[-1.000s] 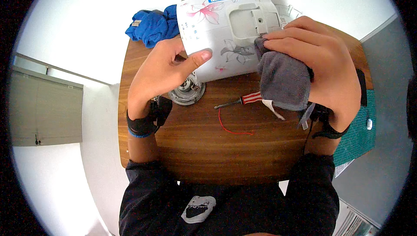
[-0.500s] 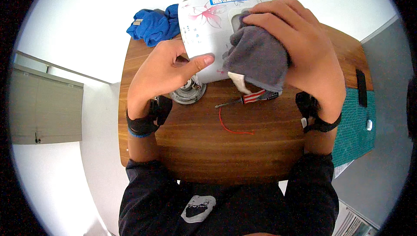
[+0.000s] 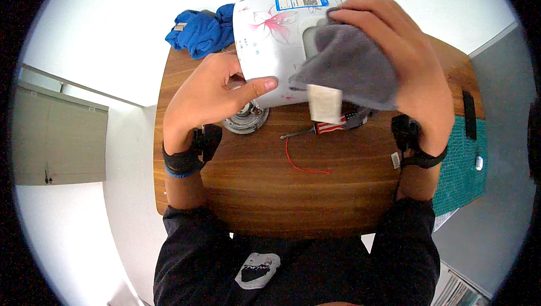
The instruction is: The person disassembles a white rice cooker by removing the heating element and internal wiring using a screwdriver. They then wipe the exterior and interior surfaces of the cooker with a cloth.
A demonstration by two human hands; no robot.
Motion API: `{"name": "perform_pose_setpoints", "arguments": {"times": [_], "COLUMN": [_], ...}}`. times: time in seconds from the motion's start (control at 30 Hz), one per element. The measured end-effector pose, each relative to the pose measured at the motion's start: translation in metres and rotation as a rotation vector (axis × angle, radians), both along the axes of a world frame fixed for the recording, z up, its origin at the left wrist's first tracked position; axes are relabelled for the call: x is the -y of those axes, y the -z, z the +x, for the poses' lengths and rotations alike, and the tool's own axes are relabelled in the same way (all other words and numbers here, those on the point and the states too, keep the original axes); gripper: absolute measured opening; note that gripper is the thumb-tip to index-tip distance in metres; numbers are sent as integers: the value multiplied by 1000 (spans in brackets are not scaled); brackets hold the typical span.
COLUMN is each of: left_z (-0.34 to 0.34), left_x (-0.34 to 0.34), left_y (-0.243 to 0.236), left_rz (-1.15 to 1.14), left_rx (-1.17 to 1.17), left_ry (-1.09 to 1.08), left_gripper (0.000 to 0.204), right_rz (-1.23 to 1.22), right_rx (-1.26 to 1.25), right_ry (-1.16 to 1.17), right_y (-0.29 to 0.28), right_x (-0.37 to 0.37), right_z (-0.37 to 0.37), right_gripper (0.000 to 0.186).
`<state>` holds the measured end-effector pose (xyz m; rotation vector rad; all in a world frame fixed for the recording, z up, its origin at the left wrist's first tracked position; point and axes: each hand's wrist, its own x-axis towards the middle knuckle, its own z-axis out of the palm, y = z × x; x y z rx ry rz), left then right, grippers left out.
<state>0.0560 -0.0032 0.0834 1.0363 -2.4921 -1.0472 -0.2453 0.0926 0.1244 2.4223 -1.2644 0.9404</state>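
A white rice cooker with a pink flower print lies tipped on its side at the far part of the table. My left hand grips its left edge, thumb on the printed wall and the other fingers partly hidden behind it. In my right hand is a grey cloth with a pale tag, bunched against the cooker's right part beside a light grey recessed panel. Just below the cooker, a round metal part rests on the table near my left wrist. A screwdriver with a striped handle lies under the cloth's lower edge.
A red wire curls on the wooden table below the screwdriver. Behind the cooker's left side is a crumpled blue cloth. At the right edge lie a green cutting mat and a black bar-shaped object.
My right hand has shifted slightly right with the grey cloth, whose pale tag now hangs in fuller view. More of the cooker's recessed panel shows. My left hand has barely moved.
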Motion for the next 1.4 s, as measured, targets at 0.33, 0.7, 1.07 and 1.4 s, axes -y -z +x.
{"name": "perform_pose_setpoints", "arguments": {"times": [0.33,0.7,1.07,1.4], "left_z": [1,-5,-3,-7], "left_x": [-2,-1,-5,-7], "left_y": [-1,-2,-4,0], "left_rz": [-57,-38,-31,-75], "left_rx": [-10,-56,-2,17], "left_ry": [38,63,52,38], "left_gripper": [32,33,31,31], "right_rz": [15,76,83,134], "right_rx": [-51,-52,-92,-124], "right_ry": [18,44,138,156], "right_y": [-8,-14,0,-3], "right_x": [-3,-12,-18,-23], "right_z": [-2,-17,9,13], "right_gripper": [40,51,54,48]}}
